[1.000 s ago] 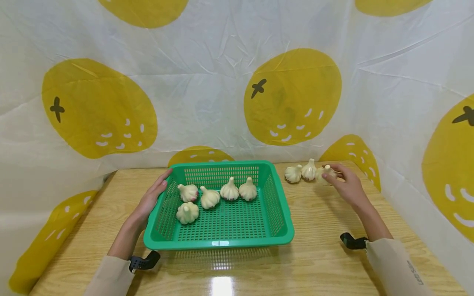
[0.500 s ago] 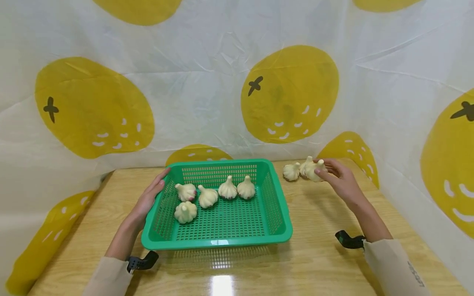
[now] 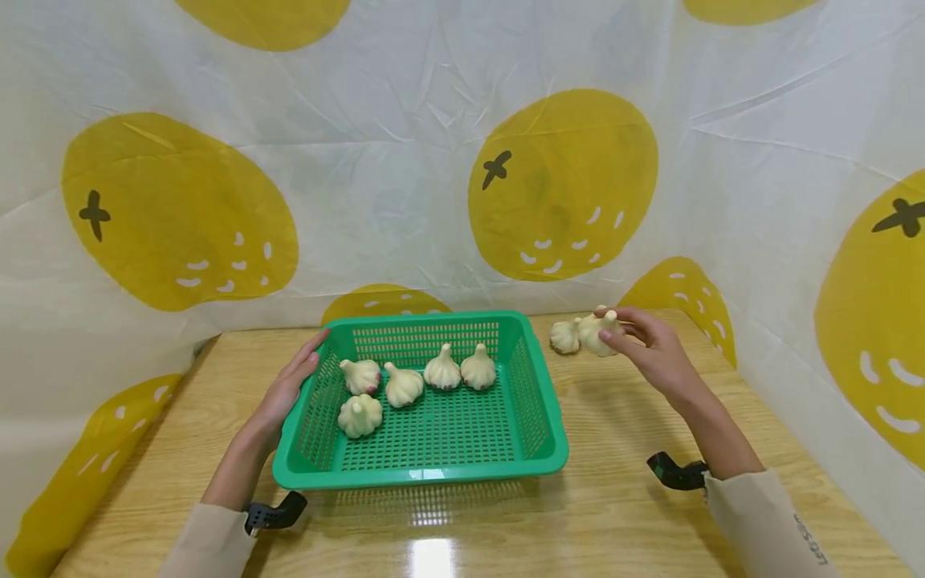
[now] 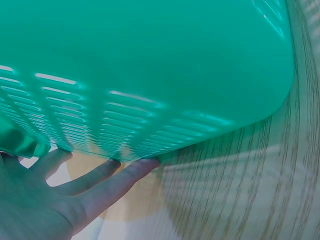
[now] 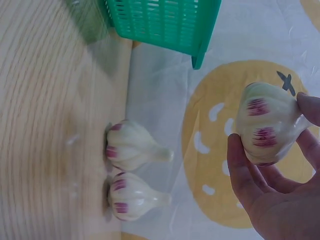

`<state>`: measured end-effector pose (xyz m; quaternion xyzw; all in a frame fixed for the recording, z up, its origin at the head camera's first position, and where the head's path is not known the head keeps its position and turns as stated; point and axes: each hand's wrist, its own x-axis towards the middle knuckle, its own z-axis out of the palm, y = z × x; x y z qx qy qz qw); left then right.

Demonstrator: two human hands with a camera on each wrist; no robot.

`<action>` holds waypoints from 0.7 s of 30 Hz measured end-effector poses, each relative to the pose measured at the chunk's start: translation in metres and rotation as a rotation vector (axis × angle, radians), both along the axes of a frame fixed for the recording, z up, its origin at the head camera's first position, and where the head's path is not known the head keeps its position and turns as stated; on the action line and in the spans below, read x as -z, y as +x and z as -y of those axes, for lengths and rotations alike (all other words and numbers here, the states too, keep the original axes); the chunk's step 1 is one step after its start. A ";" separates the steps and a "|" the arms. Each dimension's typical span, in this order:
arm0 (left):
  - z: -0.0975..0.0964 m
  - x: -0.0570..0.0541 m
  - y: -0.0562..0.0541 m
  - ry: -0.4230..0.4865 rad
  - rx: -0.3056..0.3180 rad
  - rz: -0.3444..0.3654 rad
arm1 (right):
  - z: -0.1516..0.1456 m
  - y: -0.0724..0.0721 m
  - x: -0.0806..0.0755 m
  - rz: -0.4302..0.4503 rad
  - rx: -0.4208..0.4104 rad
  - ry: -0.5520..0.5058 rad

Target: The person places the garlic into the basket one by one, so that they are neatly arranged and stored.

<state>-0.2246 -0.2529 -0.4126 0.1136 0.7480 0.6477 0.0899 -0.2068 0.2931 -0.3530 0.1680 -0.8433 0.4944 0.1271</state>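
Head view: straight-fingered left hand [image 3: 284, 393] seemingly steadies plastic basket [image 3: 347, 480] from nine o'clock; right hand [image 3: 656, 352] pinches garlic bulb [image 3: 593, 337].

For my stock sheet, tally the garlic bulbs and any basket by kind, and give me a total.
Garlic bulbs: 8 (5 in the basket, 2 on the table, 1 in the right hand)
Green basket: 1
Total: 9

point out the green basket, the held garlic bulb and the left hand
green basket [image 3: 477, 475], head view, front rim
held garlic bulb [image 5: 265, 124], right wrist view, rounded body
left hand [image 3: 284, 392], head view, back of hand
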 end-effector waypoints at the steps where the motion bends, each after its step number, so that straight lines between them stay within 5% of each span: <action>1: 0.000 0.000 0.000 0.000 -0.001 0.001 | 0.002 0.001 -0.001 -0.002 -0.004 0.003; 21: 0.001 0.000 -0.001 -0.012 0.009 -0.003 | 0.023 0.010 -0.004 -0.056 -0.106 -0.066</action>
